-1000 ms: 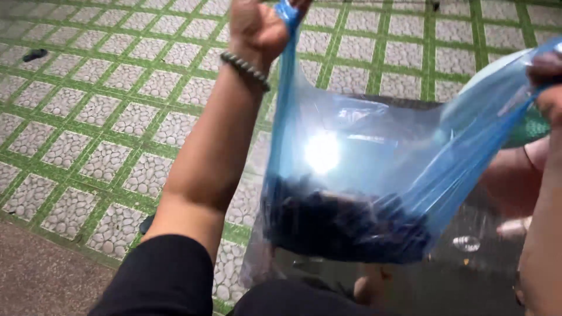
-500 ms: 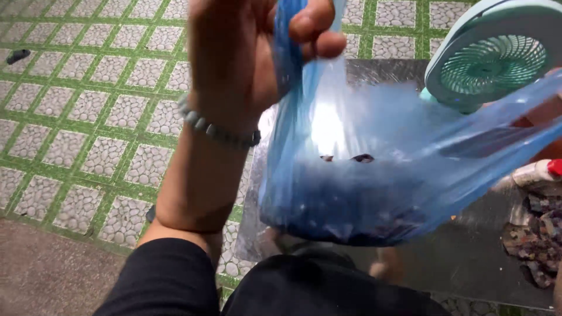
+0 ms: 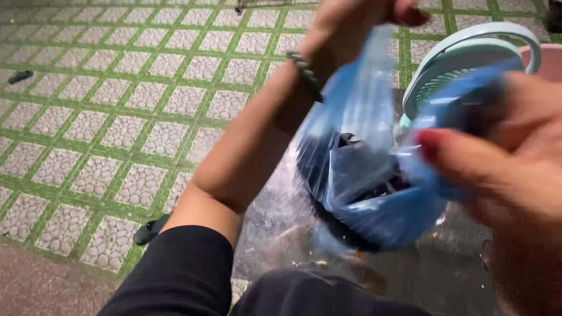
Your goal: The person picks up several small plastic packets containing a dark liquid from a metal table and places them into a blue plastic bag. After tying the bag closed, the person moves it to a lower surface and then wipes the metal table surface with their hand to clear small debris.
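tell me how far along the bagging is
Done: dark contents already sit inside the blue plastic bag. In hand: left hand lifts the bag's top edge while right hand grips its other side, mouth open. Left: the bag is not yet closed or tied.

Translucent blue plastic bag (image 3: 374, 193) is no longer stretched flat; it now sags bunched, mouth open, dark contents visible inside. Right hand (image 3: 515, 175) moves in from the frame edge to the bag's right side, close to the camera and blurred. Left hand (image 3: 351, 23) sits higher, partly out of frame. Pale green round fan (image 3: 462, 64) is now partly behind the bag.
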